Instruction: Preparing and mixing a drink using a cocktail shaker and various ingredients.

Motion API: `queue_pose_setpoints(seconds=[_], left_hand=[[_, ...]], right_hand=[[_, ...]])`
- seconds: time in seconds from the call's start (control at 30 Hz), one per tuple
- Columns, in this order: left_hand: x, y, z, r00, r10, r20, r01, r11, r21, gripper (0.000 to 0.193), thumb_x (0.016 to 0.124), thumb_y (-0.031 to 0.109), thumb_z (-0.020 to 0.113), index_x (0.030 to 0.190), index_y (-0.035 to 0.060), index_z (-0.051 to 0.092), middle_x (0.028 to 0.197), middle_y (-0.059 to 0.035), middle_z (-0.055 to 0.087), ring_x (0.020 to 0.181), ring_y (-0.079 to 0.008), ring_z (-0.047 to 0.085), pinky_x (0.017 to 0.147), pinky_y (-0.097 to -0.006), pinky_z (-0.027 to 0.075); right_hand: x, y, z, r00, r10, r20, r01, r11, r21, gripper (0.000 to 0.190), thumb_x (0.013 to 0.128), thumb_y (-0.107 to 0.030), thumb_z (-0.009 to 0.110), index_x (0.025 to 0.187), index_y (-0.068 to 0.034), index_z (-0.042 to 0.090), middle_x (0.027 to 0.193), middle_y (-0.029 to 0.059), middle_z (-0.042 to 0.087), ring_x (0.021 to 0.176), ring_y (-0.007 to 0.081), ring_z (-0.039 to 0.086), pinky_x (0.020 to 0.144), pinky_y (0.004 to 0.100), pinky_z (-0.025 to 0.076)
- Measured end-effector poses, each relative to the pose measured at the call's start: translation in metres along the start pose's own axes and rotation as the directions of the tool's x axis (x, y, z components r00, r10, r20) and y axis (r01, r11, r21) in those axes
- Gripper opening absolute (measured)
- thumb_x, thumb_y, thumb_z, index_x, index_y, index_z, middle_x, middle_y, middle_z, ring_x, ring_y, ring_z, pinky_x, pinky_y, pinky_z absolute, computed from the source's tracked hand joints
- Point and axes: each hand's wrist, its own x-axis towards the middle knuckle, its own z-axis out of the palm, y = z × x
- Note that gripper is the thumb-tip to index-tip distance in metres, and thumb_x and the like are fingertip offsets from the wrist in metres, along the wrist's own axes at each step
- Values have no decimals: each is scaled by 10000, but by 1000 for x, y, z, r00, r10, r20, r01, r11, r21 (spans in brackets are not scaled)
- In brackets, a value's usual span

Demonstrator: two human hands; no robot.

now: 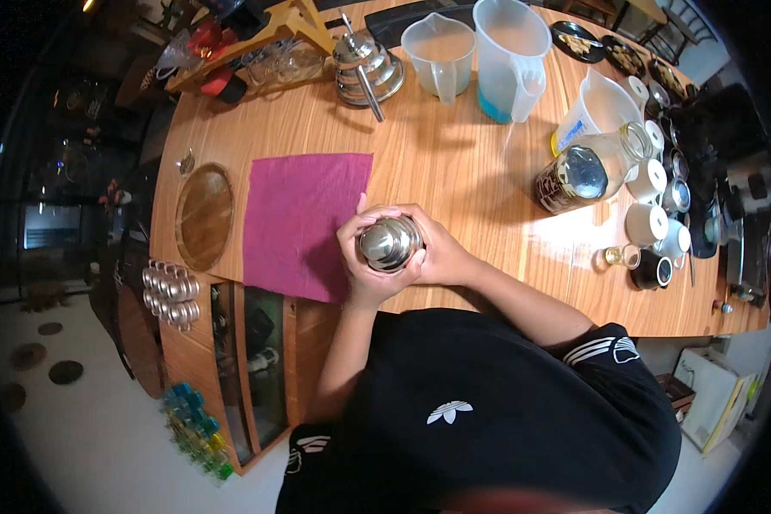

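Both hands are wrapped around a shiny steel cocktail shaker [390, 244], seen from above with its domed top toward me. My left hand [371, 284] cups its near left side. The far right side is covered by my right hand [442, 247]. The shaker is in front of my chest, close to the table's near edge; whether its base touches the table cannot be seen. A magenta cloth [302, 225] lies flat just left of it, partly under the line of my left fingers.
Beyond stand a steel gooseneck kettle [363, 70] and plastic measuring jugs [438, 54], one with blue liquid [495, 109]. To the right are a large glass jar [594, 170], a small glass [622, 256] and several cups [647, 223]. A round wooden tray [205, 218] lies left.
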Motion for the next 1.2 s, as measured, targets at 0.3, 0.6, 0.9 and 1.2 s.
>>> queue_pose_setpoints(seconds=[0.3,0.6,0.9,1.2], left_hand=[[-3,-3,6,996,11,-89,-14,1000,-28,741,742,213,885,1292,102,401,1140,-162,667,1112,-278,663,1240,-627,245],[-16,-10,1,988,82,-130,-84,996,-11,716,745,238,903,1271,85,442,1193,-172,651,1163,-303,648,1197,-595,349],[-5,7,3,973,-196,-118,130,896,-424,872,883,593,770,1444,39,398,1407,-237,543,1365,-329,513,1216,-516,350],[-13,-46,-53,937,-290,-194,298,373,879,781,1004,609,430,1501,7,447,1568,-305,417,1479,-509,341,1214,-696,189]], right_hand=[[2,2,1,999,40,19,-43,977,211,891,759,-245,917,1459,-42,406,1372,143,556,1301,236,569,1104,378,448],[3,-6,-1,998,-15,59,10,997,79,914,744,-290,924,1475,-42,434,1396,135,563,1314,233,567,1112,387,451],[4,1,-3,999,18,28,-23,981,190,953,709,-240,942,1471,-28,410,1324,112,578,1264,216,581,1096,369,459],[7,-5,2,994,94,53,-104,964,246,991,668,-133,945,1470,-29,373,1319,102,560,1257,208,574,1085,377,475]])
